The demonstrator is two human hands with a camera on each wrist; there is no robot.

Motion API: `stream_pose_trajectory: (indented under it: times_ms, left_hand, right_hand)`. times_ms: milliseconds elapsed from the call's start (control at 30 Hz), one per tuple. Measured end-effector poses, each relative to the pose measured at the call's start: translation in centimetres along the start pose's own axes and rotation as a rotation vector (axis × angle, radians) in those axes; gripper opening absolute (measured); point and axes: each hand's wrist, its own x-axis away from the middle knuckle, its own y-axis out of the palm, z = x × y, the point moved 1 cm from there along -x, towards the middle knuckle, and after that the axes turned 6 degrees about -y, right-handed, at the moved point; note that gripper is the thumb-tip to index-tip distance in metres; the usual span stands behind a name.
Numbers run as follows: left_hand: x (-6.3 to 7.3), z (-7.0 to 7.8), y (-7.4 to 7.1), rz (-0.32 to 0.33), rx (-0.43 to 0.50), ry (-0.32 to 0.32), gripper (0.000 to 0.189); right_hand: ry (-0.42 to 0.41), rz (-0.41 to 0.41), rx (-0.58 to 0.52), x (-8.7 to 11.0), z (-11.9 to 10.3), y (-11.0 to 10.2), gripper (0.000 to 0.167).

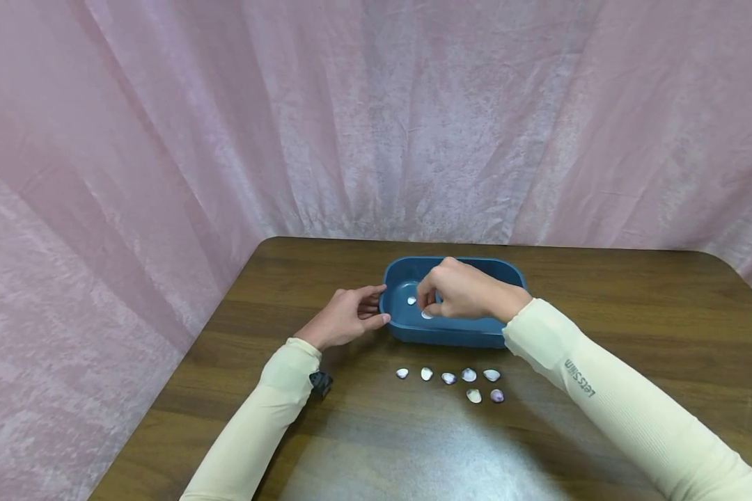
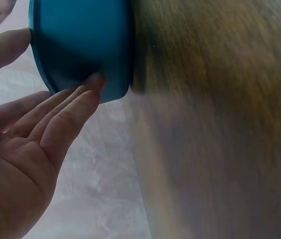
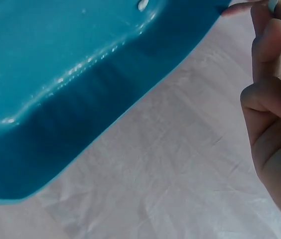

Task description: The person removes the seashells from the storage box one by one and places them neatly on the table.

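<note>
A blue plastic basin (image 1: 451, 335) stands on the wooden table. My left hand (image 1: 345, 318) rests at its left end, thumb and fingers spread and fairly straight; the left wrist view shows the fingers (image 2: 63, 112) along the basin's outer wall. Over the basin, my right hand (image 1: 460, 289) pinches a small white seashell (image 1: 427, 315) between thumb and fingertips. In the right wrist view, only an edge of that shell (image 3: 273, 5) shows at the fingertips. Another white shell (image 1: 411, 300) lies on the basin floor near the left end. My right hand hides part of the basin's inside.
Several small white and purplish shells lie on the table before the basin, among them a purple one (image 1: 497, 396) and a pale one (image 1: 473, 396) nearest me. A pink curtain (image 1: 407, 125) hangs behind the table (image 1: 633, 313). A black wrist device (image 1: 321, 383) sits at my left cuff.
</note>
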Motion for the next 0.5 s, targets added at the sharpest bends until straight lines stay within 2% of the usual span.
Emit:
stream_pose_trajectory:
  times_ms: [333,500]
  left_hand:
    - [0.1,-0.1,0.1,0.004,0.014,0.011,0.062]
    - [-0.1,-0.1,0.1,0.016,-0.008,0.029,0.062]
  right_hand:
    - [-0.065,0.061,0.051,2.1,-1.4,1.5,0.017]
    - [-0.073,0.052,0.053,2.9,-2.0,2.4,0.017]
